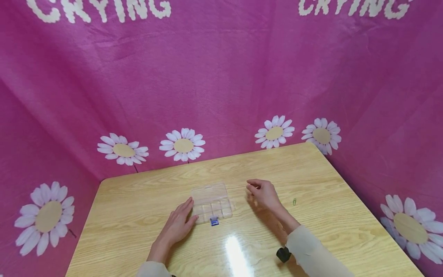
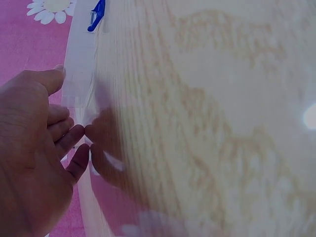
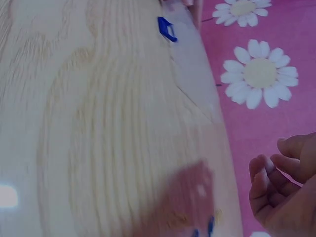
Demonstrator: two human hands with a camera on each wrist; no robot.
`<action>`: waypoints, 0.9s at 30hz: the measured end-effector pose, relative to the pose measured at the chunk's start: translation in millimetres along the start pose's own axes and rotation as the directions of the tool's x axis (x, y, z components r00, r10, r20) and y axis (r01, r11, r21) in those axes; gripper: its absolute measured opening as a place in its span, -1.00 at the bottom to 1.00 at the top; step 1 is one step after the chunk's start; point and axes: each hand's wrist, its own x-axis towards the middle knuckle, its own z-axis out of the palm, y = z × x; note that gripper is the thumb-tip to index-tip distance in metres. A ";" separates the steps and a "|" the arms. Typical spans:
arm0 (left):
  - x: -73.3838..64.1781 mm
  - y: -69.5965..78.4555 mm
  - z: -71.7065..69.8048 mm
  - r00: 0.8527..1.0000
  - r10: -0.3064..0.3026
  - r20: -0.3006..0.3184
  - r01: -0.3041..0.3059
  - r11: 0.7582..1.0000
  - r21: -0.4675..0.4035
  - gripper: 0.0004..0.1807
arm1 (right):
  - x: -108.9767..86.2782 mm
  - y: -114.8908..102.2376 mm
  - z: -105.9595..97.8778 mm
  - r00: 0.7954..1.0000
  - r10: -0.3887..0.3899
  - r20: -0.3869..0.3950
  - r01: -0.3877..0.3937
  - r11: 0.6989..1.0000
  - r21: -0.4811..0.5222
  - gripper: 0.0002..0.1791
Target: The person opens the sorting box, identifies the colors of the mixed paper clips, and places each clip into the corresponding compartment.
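Observation:
A clear plastic compartment box [image 1: 212, 204] lies on the table with its lid folded back and a blue latch [image 1: 214, 221] at its front. My left hand [image 1: 178, 223] rests against the box's left side, fingers extended; the left wrist view shows that hand [image 2: 39, 128] beside the clear plastic. To the right of the box, my right hand [image 1: 264, 194] hovers over the table with bent fingers. Thumb and index tips look slightly apart, and nothing shows between them. In the right wrist view, the fingers [image 3: 269, 185] curl loosely. A green paper clip [image 1: 294, 201] lies right of this hand.
The wooden table [image 1: 138, 207] meets pink daisy-print cloth [image 1: 221, 96] at the back and sides. A small black object [image 1: 283, 254] is at the right sleeve. Small blue items [image 3: 211, 226], too blurred to identify, appear at the right wrist view's bottom edge.

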 end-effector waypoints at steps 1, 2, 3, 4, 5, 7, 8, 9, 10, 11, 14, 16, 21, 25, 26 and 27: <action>0.1 -0.1 -0.3 1.000 0.000 0.002 0.000 1.000 0.000 -0.29 | -0.7 0.4 -4.7 1.000 -0.005 -0.003 0.005 1.000 -0.004 -0.67; 0.1 -0.1 -0.6 1.000 -0.001 0.003 0.001 1.000 -0.002 -0.29 | -1.7 0.8 -9.2 1.000 -0.005 -0.004 0.005 1.000 0.003 -0.67; 0.2 -0.2 -0.9 1.000 -0.001 0.005 0.001 1.000 -0.001 -0.29 | -2.4 1.6 -13.9 1.000 -0.008 -0.002 0.008 1.000 0.006 -0.66; 0.2 -0.2 -1.2 1.000 -0.001 0.008 0.001 1.000 -0.003 -0.29 | -3.2 2.5 -18.7 1.000 -0.013 -0.004 0.013 1.000 0.005 -0.66; 0.3 -0.2 -1.5 1.000 -0.002 0.012 0.002 1.000 -0.004 -0.29 | -3.8 3.0 -23.3 1.000 -0.019 -0.009 0.019 1.000 0.001 -0.67; 0.3 -0.2 -1.9 1.000 -0.003 0.018 0.003 1.000 -0.006 -0.28 | -5.4 3.7 -32.8 1.000 -0.021 -0.016 0.021 1.000 -0.007 -0.67; 0.4 -0.2 -2.1 1.000 -0.004 0.020 0.004 1.000 -0.007 -0.28 | -6.4 3.8 -37.9 0.999 -0.025 -0.019 0.025 1.000 -0.017 -0.67; 0.5 -0.1 -2.3 1.000 -0.005 0.021 0.005 1.000 -0.008 -0.28 | -7.1 4.5 -42.8 0.999 -0.028 -0.024 0.027 0.999 -0.027 -0.67; 0.6 0.0 -2.4 1.000 -0.005 0.022 0.005 1.000 -0.010 -0.28 | -8.2 4.9 -47.6 0.999 -0.025 -0.028 0.024 0.999 -0.033 -0.67; 0.7 -0.1 -2.3 1.000 -0.006 0.023 0.007 1.000 -0.010 -0.28 | -9.3 5.4 -52.3 0.999 -0.018 -0.029 0.018 0.999 -0.030 -0.67; 0.8 0.1 -2.0 1.000 -0.011 0.023 0.012 1.000 -0.012 -0.28 | -12.4 8.8 -66.1 1.000 -0.002 -0.031 0.001 0.999 -0.036 -0.65; 0.7 0.3 -1.8 1.000 -0.011 0.020 0.011 1.000 -0.014 -0.27 | -14.7 11.9 -74.0 0.999 0.016 -0.035 -0.017 0.999 -0.044 -0.65; 0.0 0.2 -1.6 1.000 -0.006 0.010 0.006 1.000 -0.017 -0.28 | -19.2 19.2 -90.1 0.997 0.047 -0.055 -0.052 0.995 -0.082 -0.62; -0.3 -0.1 -1.2 1.000 -0.005 0.010 0.005 1.000 -0.014 -0.28 | -23.4 25.1 -100.0 0.996 0.052 -0.066 -0.058 0.994 -0.094 -0.61; -0.3 -0.1 -1.1 1.000 -0.004 0.010 0.004 1.000 -0.013 -0.28 | -24.6 26.5 -102.2 0.996 0.055 -0.072 -0.061 0.993 -0.096 -0.60; -0.3 -0.2 -0.9 1.000 -0.004 0.012 0.004 1.000 -0.011 -0.28 | -25.9 28.0 -104.3 0.996 0.057 -0.073 -0.064 0.993 -0.100 -0.60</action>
